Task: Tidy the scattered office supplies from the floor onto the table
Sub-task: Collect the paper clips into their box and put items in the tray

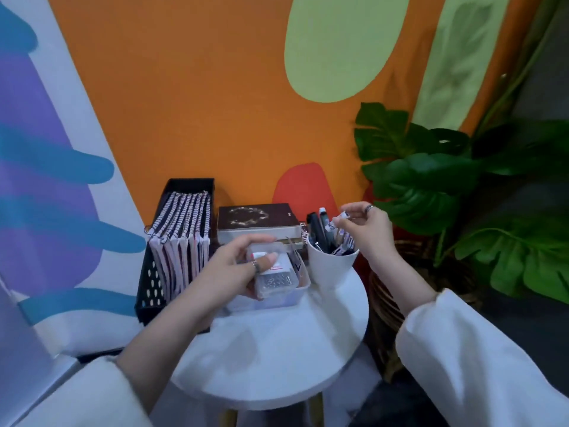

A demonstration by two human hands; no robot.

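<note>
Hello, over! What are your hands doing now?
Left hand grips clear box over tray. Right hand pinches pen above cup. Nothing blocking.

**Table layout, left to right**

Round table [277, 359] sits in front of the wall [215, 103], and everything is packed along its back half. Far left, at the table's edge, a file rack [151, 282] with a row of notebooks [184, 235] standing upright in it. Just right of the rack, against the wall, a stack of books [258, 223]. In front of the books, a small tray [295, 291], and over it the left hand [228, 272] holds a small box [272, 274]. Right of the tray stands a cup [329, 266] with pens [318, 229] upright in it; the right hand [366, 226] is above the cup's right rim, pinching a small item. Beyond the table's right side, a plant [431, 180] in a basket [397, 291].
</note>
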